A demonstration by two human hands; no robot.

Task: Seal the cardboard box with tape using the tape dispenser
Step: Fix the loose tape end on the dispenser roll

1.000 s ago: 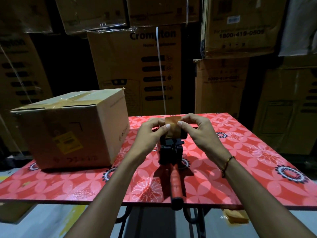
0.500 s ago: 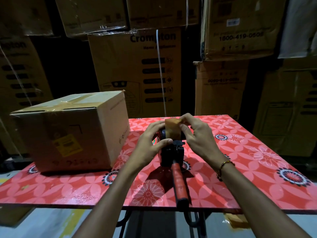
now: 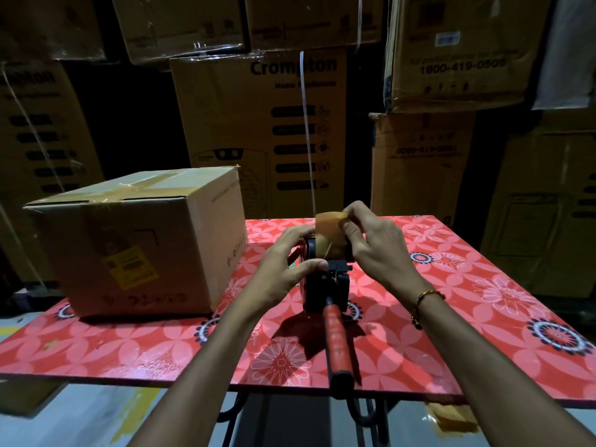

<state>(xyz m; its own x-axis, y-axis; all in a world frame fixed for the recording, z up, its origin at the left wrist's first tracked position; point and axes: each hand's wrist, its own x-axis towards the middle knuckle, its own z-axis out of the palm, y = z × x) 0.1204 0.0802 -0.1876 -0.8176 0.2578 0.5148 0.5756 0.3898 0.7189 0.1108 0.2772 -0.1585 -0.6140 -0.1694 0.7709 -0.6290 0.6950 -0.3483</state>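
A tape dispenser (image 3: pixel 326 285) with a black body and a red handle lies mid-table, handle toward me and past the front edge. It carries a brown tape roll (image 3: pixel 329 245). My left hand (image 3: pixel 283 269) grips the dispenser's left side, thumb across its front. With thumb and fingers, my right hand (image 3: pixel 374 246) pinches the loose tape end above the roll. The cardboard box (image 3: pixel 142 240) stands at the table's left, brown tape strips across its closed top flaps, apart from both hands.
The table (image 3: pixel 467 317) has a red floral top and a near edge close to me. Tall stacks of printed cartons (image 3: pixel 258 124) fill the wall behind it. A scrap of brown tape (image 3: pixel 451 417) lies on the floor under the right front corner.
My left hand dropped from the tape roll to grip the dispenser body. My right hand stayed on the tape end and lifted it a little above the roll.
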